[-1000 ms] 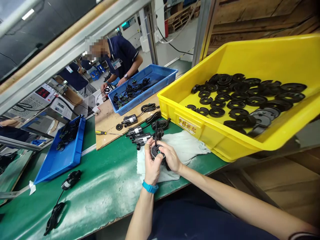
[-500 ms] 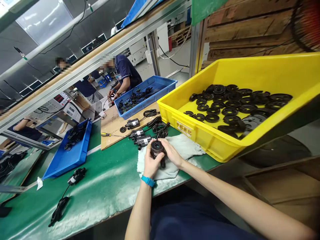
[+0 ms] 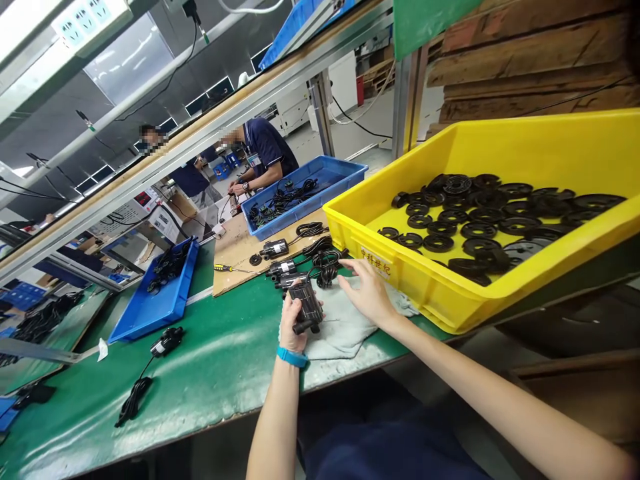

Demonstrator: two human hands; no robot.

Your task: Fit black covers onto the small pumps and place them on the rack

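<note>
My left hand [image 3: 290, 328], with a blue band at the wrist, is wrapped round a small black pump [image 3: 310, 305] with a ribbed side, tilted above a pale cloth [image 3: 343, 340]. Apart from the pump, to its right, my right hand [image 3: 369, 293] is open, fingers spread over the cloth and near a coiled black cable [image 3: 327, 268]. Just beyond the held pump lie more black pumps with white labels, one [image 3: 275, 249] on a brown board and another [image 3: 281, 268] nearer. A black ring [image 3: 255, 259] rests beside them.
A yellow bin [image 3: 405, 283] of black ring parts [image 3: 480, 230] stands at right. Blue trays [image 3: 305, 200] [image 3: 150, 313] hold cables. A screwdriver [image 3: 224, 268] lies on the board [image 3: 235, 283]. Another corded pump [image 3: 167, 341] sits left on the green bench [image 3: 215, 373]. A co-worker [image 3: 267, 150] works beyond.
My right hand has let go of the pump and moved right, its fingers opening. The pump has turned in my left hand, so its ribbed side shows. The view has shifted slightly.
</note>
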